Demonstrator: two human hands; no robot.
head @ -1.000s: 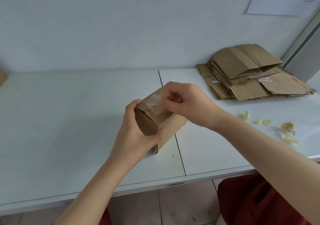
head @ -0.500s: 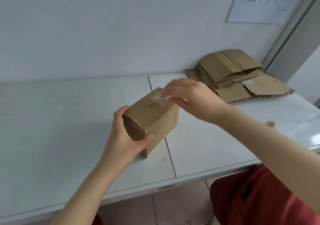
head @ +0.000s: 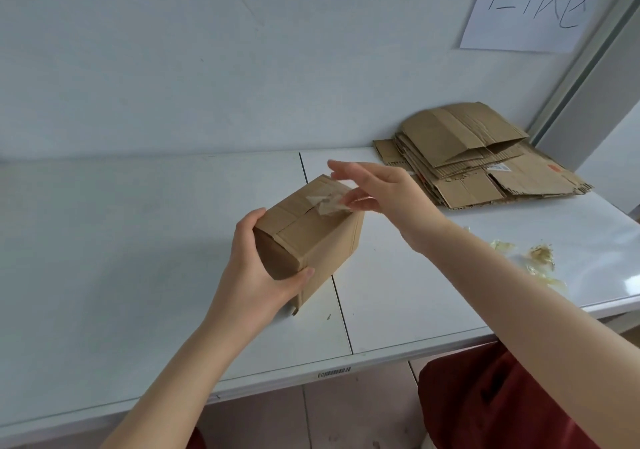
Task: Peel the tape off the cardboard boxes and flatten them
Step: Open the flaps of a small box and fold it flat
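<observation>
Head view has the box [head: 322, 241] lying 7-to-1 o'clock, left hand [head: 256, 275] clasping its near end, right hand [head: 384, 189] pinching the half-lifted tape [head: 329, 204] at the 1 o'clock end.

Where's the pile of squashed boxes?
In the head view, the pile of flattened boxes lies at the far right of the white table, by the wall, just beyond the right hand.

A white table [head: 138, 241] of 2 panels, joined at a dark seam [head: 341, 310], meets a plain pale wall [head: 207, 68]; a barcode sticker [head: 334, 373] sits on its front edge. A white sheet of paper [head: 533, 5] with handwritten strokes hangs at the wall's upper right, beside a slanting grey frame [head: 585, 68]. Beige floor tiles [head: 346, 414] show below, and soft light glares on the table's right end.
</observation>
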